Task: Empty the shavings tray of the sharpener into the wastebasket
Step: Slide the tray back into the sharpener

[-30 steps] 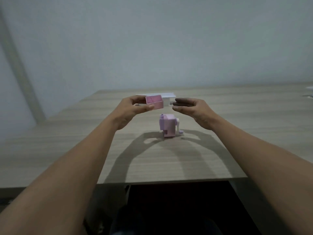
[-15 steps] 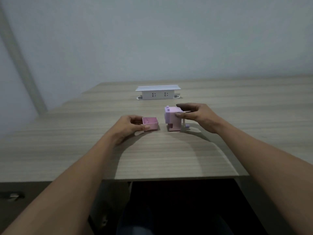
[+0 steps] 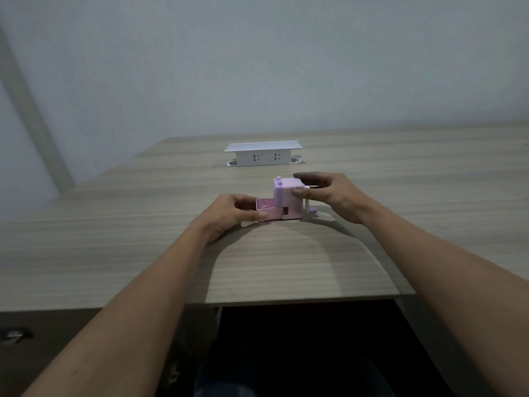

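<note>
Two hands (image 3: 237, 212) (image 3: 335, 193), unlabelled sharpener (image 3: 289, 200)

Pink tray (image 3: 266, 209) part-inserted in upright pink sharpener (image 3: 289, 200)

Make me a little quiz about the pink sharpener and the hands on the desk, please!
1. True or false: the tray is fully out of the sharpener.
2. Which hand holds the tray? A) left hand B) right hand
3. Fill in: the white box with sockets at the back of the desk is a power ____.

Key:
1. False. Its end sits in the sharpener's side opening.
2. A. The right hand steadies the sharpener by its top.
3. strip.
</note>
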Demonstrator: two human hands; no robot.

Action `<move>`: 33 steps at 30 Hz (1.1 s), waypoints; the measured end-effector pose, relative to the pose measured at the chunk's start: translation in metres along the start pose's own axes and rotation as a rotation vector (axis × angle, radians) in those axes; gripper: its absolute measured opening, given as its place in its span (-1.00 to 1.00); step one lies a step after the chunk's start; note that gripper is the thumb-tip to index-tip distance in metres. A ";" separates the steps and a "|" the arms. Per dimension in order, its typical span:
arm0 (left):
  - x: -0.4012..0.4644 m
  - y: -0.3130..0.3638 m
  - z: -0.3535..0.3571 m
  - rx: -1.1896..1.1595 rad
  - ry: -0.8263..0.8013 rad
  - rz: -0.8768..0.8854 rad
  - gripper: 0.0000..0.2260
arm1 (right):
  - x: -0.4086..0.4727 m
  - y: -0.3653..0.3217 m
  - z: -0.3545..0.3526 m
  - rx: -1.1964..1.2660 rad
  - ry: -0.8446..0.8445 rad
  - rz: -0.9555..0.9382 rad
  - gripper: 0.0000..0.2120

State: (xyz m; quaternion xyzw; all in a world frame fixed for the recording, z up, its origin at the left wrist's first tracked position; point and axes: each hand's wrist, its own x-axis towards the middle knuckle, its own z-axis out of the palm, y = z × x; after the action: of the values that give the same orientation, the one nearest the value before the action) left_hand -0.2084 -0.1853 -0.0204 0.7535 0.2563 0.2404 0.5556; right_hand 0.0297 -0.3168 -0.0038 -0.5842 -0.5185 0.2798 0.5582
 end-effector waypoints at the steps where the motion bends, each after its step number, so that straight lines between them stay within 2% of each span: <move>1: 0.001 0.000 0.002 0.002 -0.001 0.004 -0.63 | 0.000 0.001 0.000 0.009 0.002 -0.001 -0.50; 13: 0.012 0.011 0.028 0.060 -0.020 -0.026 -0.64 | -0.003 0.007 0.009 0.108 0.029 -0.029 -0.49; 19: 0.014 0.011 0.025 0.051 -0.026 -0.033 -0.61 | -0.001 0.011 0.000 0.018 -0.053 0.040 -0.38; 22: 0.021 0.011 0.024 0.022 -0.028 -0.041 -0.61 | 0.003 0.012 -0.008 -0.090 -0.103 0.091 -0.49; 24: 0.031 0.012 0.023 0.008 -0.036 -0.037 -0.61 | 0.010 0.014 -0.012 -0.065 -0.109 0.101 -0.60; 27: 0.054 0.016 0.019 0.007 -0.039 -0.012 -0.62 | 0.032 0.018 -0.017 -0.004 -0.073 0.085 -0.60; 33: 0.115 0.023 0.008 0.042 -0.010 0.030 -0.60 | 0.088 0.019 -0.035 -0.029 -0.036 0.040 -0.59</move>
State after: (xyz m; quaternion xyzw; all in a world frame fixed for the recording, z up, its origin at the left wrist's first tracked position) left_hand -0.1139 -0.1211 0.0084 0.7700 0.2472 0.2396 0.5372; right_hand 0.0939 -0.2456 0.0078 -0.5974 -0.5206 0.2940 0.5345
